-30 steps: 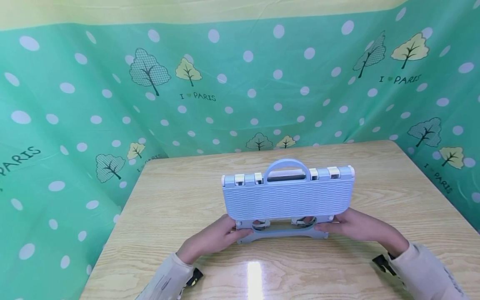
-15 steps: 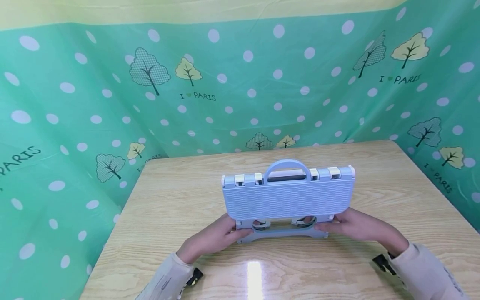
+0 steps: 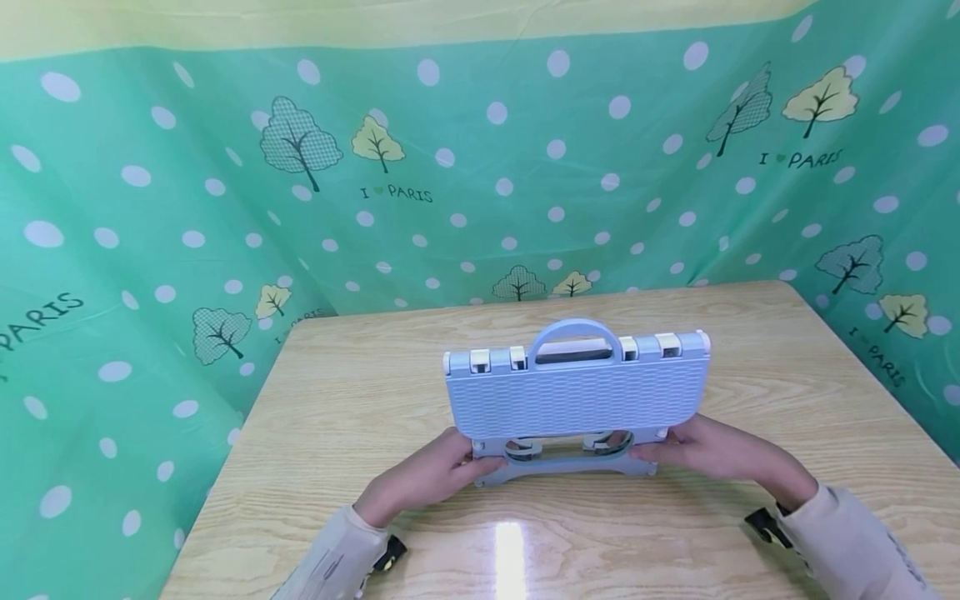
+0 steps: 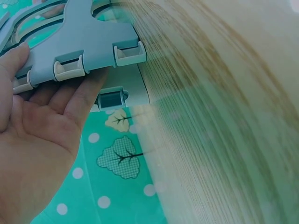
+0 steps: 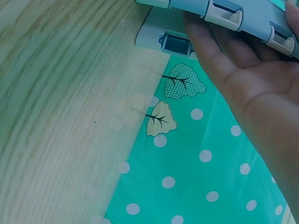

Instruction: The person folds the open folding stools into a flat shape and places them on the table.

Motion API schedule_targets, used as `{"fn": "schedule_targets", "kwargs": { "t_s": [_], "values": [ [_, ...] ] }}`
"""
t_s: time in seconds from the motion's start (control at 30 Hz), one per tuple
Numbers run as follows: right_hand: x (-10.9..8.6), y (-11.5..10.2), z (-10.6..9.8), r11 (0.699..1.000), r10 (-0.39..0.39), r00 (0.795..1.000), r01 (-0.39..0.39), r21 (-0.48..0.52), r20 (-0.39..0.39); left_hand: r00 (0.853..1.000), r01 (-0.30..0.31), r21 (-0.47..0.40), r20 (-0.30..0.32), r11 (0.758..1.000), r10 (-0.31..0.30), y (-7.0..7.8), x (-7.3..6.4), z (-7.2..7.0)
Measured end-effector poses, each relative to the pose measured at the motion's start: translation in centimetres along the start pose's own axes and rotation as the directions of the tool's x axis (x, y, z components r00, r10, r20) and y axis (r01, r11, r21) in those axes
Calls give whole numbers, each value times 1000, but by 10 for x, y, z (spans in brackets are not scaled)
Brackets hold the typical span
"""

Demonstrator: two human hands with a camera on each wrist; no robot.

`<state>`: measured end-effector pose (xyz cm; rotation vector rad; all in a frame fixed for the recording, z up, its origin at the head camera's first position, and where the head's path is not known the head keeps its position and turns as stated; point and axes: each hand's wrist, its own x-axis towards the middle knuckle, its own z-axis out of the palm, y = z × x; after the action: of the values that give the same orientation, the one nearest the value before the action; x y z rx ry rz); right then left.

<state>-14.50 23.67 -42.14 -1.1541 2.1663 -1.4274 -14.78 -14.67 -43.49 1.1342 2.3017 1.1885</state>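
Note:
A light-blue plastic folding stool [image 3: 577,396] stands on the wooden table in the head view, its woven-textured seat half hanging toward me. An arched carry handle [image 3: 573,327] rises along its top edge between white hinges. My left hand [image 3: 431,471] grips the left side of the near leg panel [image 3: 564,468], thumb in front. On the opposite side my right hand [image 3: 720,450] holds the same panel in a matching grip. Both wrist views show fingers reaching into the gap between the near and far leg panels, the fingertips hidden there. White hinge clips [image 4: 70,67] line the panel's side.
The stool stands on a pale wood-grain table [image 3: 360,375], which reflects a bright light strip near its front. Behind and at both sides hangs a green dotted curtain [image 3: 465,158] with printed trees. Black straps [image 3: 768,528] sit at the sleeve cuffs.

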Motion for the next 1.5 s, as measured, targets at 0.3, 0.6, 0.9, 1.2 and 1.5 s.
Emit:
{"fn": "schedule_targets", "kwargs": {
  "t_s": [0.3, 0.6, 0.9, 1.2, 1.5],
  "values": [
    [0, -1, -1, 1000, 8, 1000, -8, -17, 11, 1000, 0, -8, 6, 1000, 0, 1, 0, 0],
    [1, 0, -1, 1000, 0, 1000, 0, -4, 14, 1000, 31, -52, -5, 998, -31, -1, -2, 2],
    [-9, -12, -14, 976, 213, 977, -213, -42, -10, 994, 102, 102, -49, 989, -98, 4, -10, -10],
    [-9, -12, -18, 975, 200, 977, -206, -86, -72, 990, 122, 219, -89, 968, -105, 7, -12, -25],
    [-6, -11, -16, 978, 178, 979, -188, -94, -103, 994, 103, 202, -64, 974, -92, 1, -9, -22]
  ]
}}
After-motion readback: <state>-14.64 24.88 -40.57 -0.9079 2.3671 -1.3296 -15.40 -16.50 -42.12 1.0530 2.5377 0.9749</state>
